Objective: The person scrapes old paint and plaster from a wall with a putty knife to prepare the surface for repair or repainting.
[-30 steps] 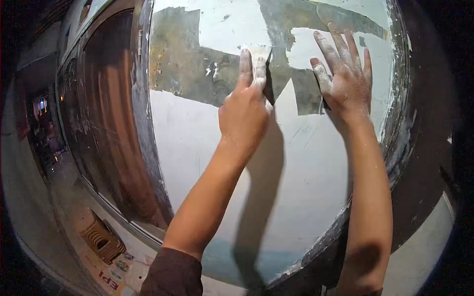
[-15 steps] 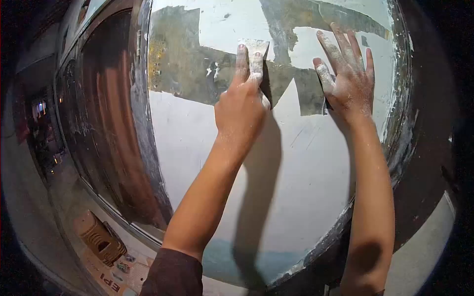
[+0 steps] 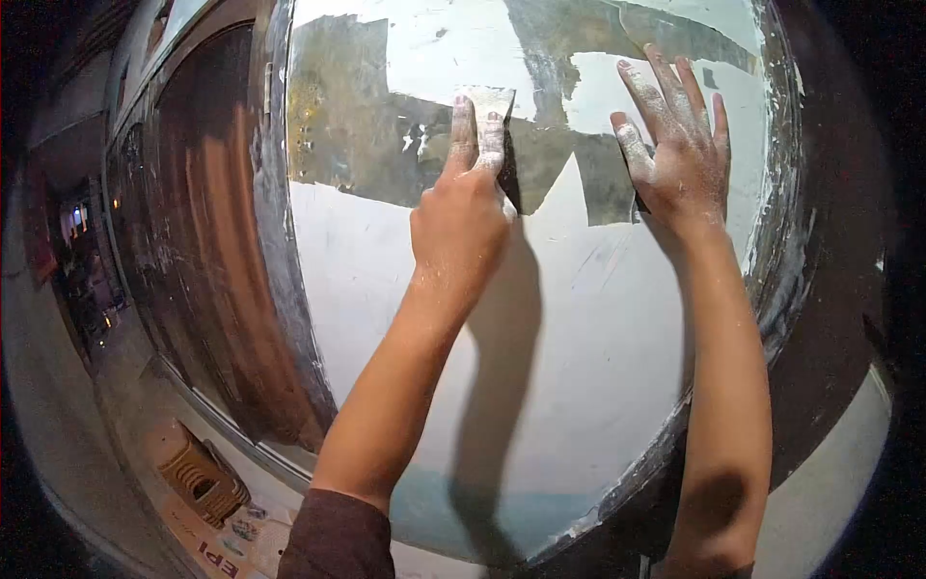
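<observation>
A putty-smeared scraper [image 3: 494,99] lies against the upright panel [image 3: 598,318], its blade at the lower edge of a white patch. My left hand [image 3: 461,217] grips it, two fingers stretched along the blade and the rest folded underneath. Higher on the right, my right hand [image 3: 683,159] is spread against the panel with fingers apart, holding nothing. White powder coats the fingers of both hands. Around them the surface shows bare grey-brown areas [image 3: 362,125] between white layers.
At the left stands a brown door with a dark frame [image 3: 207,232]. Stacked brown plastic stools [image 3: 201,478] stand at the lower left beside a printed sheet [image 3: 217,550]. The panel has a rough, whitish edge along its right side [image 3: 776,241].
My left hand and the scraper have moved slightly down and to the left on the panel. My right hand has stayed in place.
</observation>
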### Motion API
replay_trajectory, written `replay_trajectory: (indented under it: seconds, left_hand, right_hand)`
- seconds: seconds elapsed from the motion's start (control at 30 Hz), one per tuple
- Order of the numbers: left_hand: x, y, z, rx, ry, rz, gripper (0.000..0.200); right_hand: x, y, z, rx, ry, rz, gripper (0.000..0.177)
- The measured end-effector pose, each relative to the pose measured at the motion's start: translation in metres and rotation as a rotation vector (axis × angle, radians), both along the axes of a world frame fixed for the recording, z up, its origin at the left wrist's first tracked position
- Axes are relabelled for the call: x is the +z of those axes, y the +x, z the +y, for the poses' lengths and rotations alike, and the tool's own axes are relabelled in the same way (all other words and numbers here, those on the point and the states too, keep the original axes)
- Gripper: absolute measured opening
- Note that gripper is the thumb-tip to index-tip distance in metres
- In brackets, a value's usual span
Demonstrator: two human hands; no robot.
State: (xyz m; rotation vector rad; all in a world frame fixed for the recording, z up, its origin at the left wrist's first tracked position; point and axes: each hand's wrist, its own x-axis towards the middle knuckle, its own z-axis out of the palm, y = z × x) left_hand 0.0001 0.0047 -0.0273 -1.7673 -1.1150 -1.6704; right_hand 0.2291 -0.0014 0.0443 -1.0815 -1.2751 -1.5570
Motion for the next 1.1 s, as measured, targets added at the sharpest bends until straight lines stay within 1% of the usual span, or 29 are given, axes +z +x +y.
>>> replay_trajectory:
  seconds: [0.03,0.07,0.13,0.17,0.23,0.27,0.3,0.33,0.4,0.43,0.47,0.53,0.6,0.67,0.7,0.73,0.8,0.87,0.93,1.0,1.03,1.07,1.1]
  left_hand:
    - [0.006,0.000,-0.006,0.013,-0.126,-0.001,0.046]
    - [0.015,-0.002,-0.006,0.013,-0.123,-0.005,0.046]
    - [0.038,-0.005,0.000,0.050,-0.022,0.043,0.044]
    - [0.050,-0.005,0.001,0.113,-0.024,0.080,0.042]
    - [0.065,-0.007,-0.001,0.087,-0.052,0.069,0.042]
    - [0.066,-0.006,-0.002,0.061,-0.083,0.057,0.042]
    - [0.059,-0.003,-0.005,0.068,-0.053,0.071,0.041]
    - [0.052,-0.001,-0.004,0.054,-0.099,0.049,0.042]
    - [0.028,0.003,-0.005,0.030,-0.006,0.009,0.042]
    - [0.018,0.000,-0.005,0.015,-0.020,0.021,0.046]
    - [0.017,-0.002,-0.002,0.016,-0.017,0.022,0.046]
    - [0.025,-0.004,-0.002,0.020,-0.004,0.043,0.046]
    - [0.054,-0.004,0.001,0.042,-0.009,0.042,0.045]
    - [0.080,-0.010,0.006,0.093,-0.088,0.078,0.041]
    - [0.085,-0.012,0.007,0.047,-0.037,0.084,0.041]
    - [0.083,-0.013,0.009,0.048,-0.033,0.082,0.041]
    - [0.069,-0.014,0.019,0.016,0.084,0.076,0.034]
    - [0.043,-0.013,0.010,0.038,0.088,0.079,0.041]
    - [0.033,-0.017,0.006,-0.014,0.031,0.063,0.043]
    - [0.046,-0.015,-0.003,0.032,-0.086,0.048,0.048]
    - [0.057,-0.016,0.003,0.020,0.011,0.060,0.047]
    - [0.071,-0.019,0.008,0.025,0.014,0.057,0.047]
    - [0.088,-0.020,0.008,0.026,-0.032,0.072,0.045]
  right_hand:
    - [0.002,-0.001,-0.002,-0.007,0.007,-0.007,0.052]
    - [0.002,-0.003,-0.004,0.013,0.001,-0.002,0.052]
    - [0.000,-0.002,-0.002,0.017,0.012,0.001,0.052]
    - [-0.001,-0.002,-0.002,0.029,0.008,0.009,0.052]
    - [-0.002,-0.002,-0.002,0.039,0.001,0.015,0.051]
    - [-0.003,-0.002,-0.003,0.049,-0.011,0.019,0.052]
    - [-0.003,-0.001,-0.004,0.060,-0.021,0.021,0.052]
    - [-0.004,0.000,-0.001,0.040,0.010,0.009,0.052]
    - [-0.003,0.002,0.003,0.036,0.017,0.004,0.052]
    - [-0.002,0.001,0.002,0.037,0.020,0.003,0.052]
    - [-0.003,0.001,0.001,0.037,0.005,0.013,0.052]
    - [-0.002,0.000,0.000,0.043,0.009,0.009,0.051]
    - [-0.003,-0.001,-0.002,0.033,0.002,0.018,0.051]
    - [-0.003,-0.001,-0.003,0.029,0.004,0.010,0.051]
    - [-0.003,0.000,-0.003,0.025,0.005,0.014,0.051]
    - [-0.003,0.000,-0.002,0.023,0.007,0.018,0.051]
    - [-0.004,-0.001,-0.002,0.017,-0.015,0.037,0.052]
    - [-0.005,-0.004,-0.005,0.016,-0.029,0.057,0.052]
    - [-0.003,-0.001,-0.003,0.029,-0.022,0.045,0.052]
    - [-0.002,-0.003,-0.003,0.031,-0.018,0.050,0.051]
    - [-0.002,-0.004,-0.007,0.036,-0.015,0.042,0.051]
    - [-0.002,-0.005,-0.007,0.042,-0.011,0.039,0.051]
    - [-0.002,-0.004,-0.008,0.032,-0.010,0.033,0.051]
